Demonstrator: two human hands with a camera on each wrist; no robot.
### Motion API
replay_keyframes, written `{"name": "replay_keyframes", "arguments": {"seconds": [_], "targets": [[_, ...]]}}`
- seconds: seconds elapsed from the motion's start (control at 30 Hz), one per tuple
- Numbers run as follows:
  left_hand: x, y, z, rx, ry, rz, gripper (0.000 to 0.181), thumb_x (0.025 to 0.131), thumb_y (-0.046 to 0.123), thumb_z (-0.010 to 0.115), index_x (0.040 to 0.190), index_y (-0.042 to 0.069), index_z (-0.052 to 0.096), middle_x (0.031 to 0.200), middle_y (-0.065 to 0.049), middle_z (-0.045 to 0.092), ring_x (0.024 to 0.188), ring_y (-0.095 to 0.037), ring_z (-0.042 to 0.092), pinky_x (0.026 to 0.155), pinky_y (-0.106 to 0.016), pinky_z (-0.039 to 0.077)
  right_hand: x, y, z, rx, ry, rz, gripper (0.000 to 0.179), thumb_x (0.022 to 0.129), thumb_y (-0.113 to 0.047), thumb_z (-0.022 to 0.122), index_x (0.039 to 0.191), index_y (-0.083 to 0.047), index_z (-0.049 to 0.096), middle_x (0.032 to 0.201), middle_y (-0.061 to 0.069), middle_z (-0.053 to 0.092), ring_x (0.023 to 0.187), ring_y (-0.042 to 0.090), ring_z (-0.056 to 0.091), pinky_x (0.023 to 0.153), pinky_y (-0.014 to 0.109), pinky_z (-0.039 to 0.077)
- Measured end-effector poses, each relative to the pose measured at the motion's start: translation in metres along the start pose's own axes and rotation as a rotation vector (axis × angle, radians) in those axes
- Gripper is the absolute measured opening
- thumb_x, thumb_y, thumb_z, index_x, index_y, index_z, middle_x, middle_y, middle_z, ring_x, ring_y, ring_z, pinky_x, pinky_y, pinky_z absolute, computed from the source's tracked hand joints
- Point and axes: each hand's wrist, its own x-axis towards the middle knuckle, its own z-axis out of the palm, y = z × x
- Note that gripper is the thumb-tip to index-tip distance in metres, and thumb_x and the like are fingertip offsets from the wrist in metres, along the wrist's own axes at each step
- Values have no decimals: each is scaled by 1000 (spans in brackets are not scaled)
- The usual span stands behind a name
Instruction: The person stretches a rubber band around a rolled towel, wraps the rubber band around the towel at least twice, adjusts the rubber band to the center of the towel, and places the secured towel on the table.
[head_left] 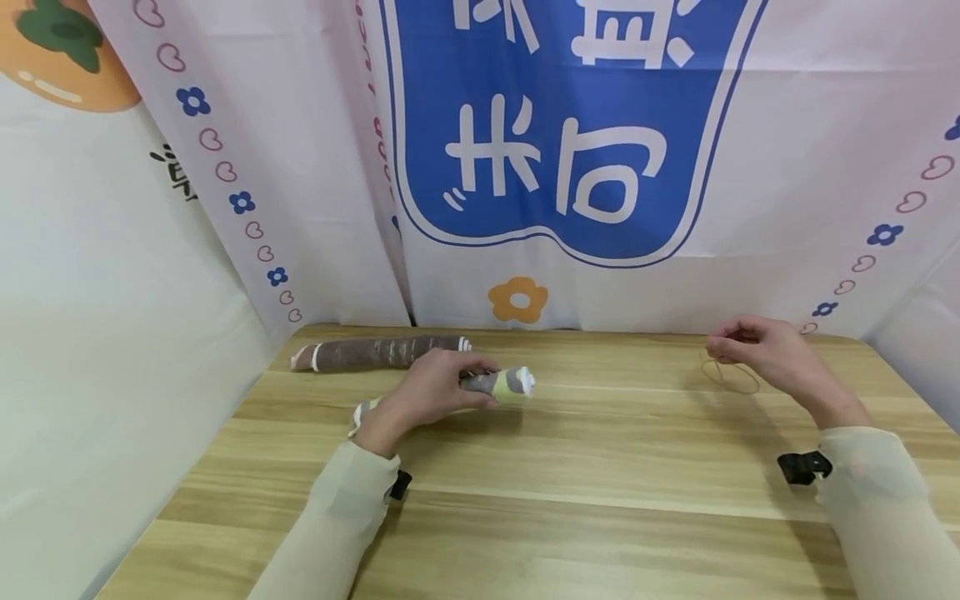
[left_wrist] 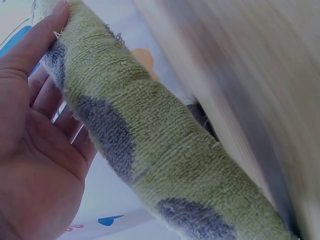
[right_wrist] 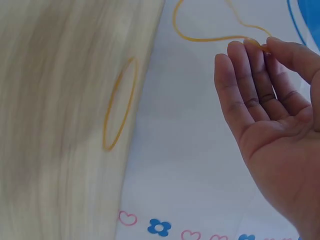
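A rolled towel (head_left: pixel 514 382), yellow-green with grey patches, lies in my left hand (head_left: pixel 427 385), thumb on one side and fingers on the other. The left wrist view shows its fuzzy terry surface and loose threads. My right hand (head_left: pixel 780 358), at the far right of the table, pinches a thin yellow rubber band (right_wrist: pixel 210 39) between thumb and fingertips; part of that band runs out of the right wrist view. A second rubber band (right_wrist: pixel 105 125) lies on the table below that hand. Behind my left hand lies a brown rolled towel (head_left: pixel 375 353), bound at places along its length.
The wooden table (head_left: pixel 570 500) ends at a white printed curtain (head_left: pixel 480 283) at the back. Similar cloth hangs at the left side. Each wrist carries a small black strap mount (head_left: pixel 804 467).
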Motion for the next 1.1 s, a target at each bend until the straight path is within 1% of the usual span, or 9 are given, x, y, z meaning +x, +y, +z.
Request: {"name": "replay_keyframes", "arguments": {"seconds": [0.17, 0.33, 0.57, 0.67, 0.8, 0.93, 1.1], "targets": [[3, 4, 2, -13, -6, 2, 38, 86, 27, 92, 120, 17, 79, 107, 5, 77, 90, -10, 67, 82, -36, 56, 1, -12, 6, 35, -1, -12, 39, 107, -39, 65, 122, -3, 68, 114, 13, 74, 98, 17, 71, 80, 23, 55], [6, 7, 4, -24, -2, -9, 37, 86, 26, 92, 119, 17, 80, 107, 5, 77, 87, -9, 66, 80, -34, 56, 1, -20, 12, 70, -1, -40, 37, 108, -37, 66, 120, -2, 68, 111, 13, 73, 100, 25, 71, 81, 23, 56], [15, 17, 10, -65, -8, -37, 35, 88, 25, 91, 120, 19, 80, 110, 6, 78, 88, -9, 66, 79, -34, 56, 3, -32, 21, 79, 5, -74, 33, 108, -33, 65, 119, -2, 69, 110, 12, 73, 99, 22, 71, 82, 23, 56], [19, 22, 12, -70, -6, -35, 35, 89, 27, 90, 121, 19, 80, 111, 6, 77, 89, -9, 66, 80, -33, 55, 6, -36, 24, 81, 7, -80, 32, 108, -31, 65, 120, -2, 69, 109, 11, 73, 100, 24, 70, 82, 22, 56], [24, 28, 13, -77, -7, -27, 34, 89, 30, 89, 121, 19, 80, 110, 7, 77, 88, -9, 66, 79, -33, 54, 8, -40, 28, 80, 9, -77, 30, 108, -29, 65, 121, -2, 69, 110, 10, 73, 101, 25, 70, 82, 22, 55], [28, 35, 14, -99, -9, -29, 33, 89, 29, 90, 119, 20, 80, 106, 8, 76, 87, -10, 65, 77, -32, 54, 9, -45, 32, 81, 5, -77, 31, 109, -31, 65, 122, -3, 69, 110, 10, 73, 103, 26, 69, 83, 24, 55], [34, 43, 17, -128, -5, -16, 34, 89, 29, 90, 119, 18, 80, 108, 6, 76, 89, -12, 66, 78, -31, 54, 11, -54, 36, 101, -5, -83, 33, 108, -34, 65, 121, -4, 69, 109, 9, 72, 102, 27, 68, 84, 26, 54]]}}
